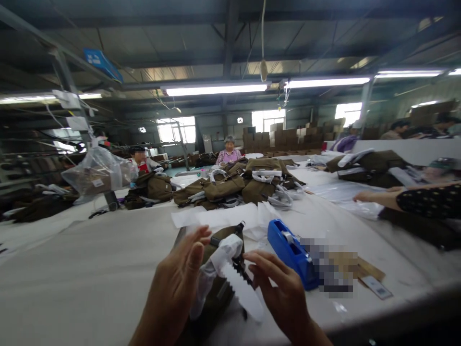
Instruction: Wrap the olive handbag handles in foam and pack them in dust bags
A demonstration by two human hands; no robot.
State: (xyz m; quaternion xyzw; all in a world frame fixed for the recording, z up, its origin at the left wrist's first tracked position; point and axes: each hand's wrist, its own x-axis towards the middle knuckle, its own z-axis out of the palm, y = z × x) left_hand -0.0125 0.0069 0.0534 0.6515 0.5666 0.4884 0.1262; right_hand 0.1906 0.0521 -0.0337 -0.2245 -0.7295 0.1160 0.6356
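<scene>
One brown bag (pixel 212 300) on white tabletop (pixel 90 269), pale wrapping (pixel 228 247) apparently being adjusted: left hand (pixel 175 276) open beside it, right hand (pixel 283 290) part-curled opposite, grip unclear; further adjustment would call for a light touch.

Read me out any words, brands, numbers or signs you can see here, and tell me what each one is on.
No text can be read for certain.
Blue overhead sign: white marks, too blurred to read.
White tag on the table: print too small to read.
Pale label in the clear plastic bag: too small to read.
Blue tape dispenser: no lettering visible.
</scene>
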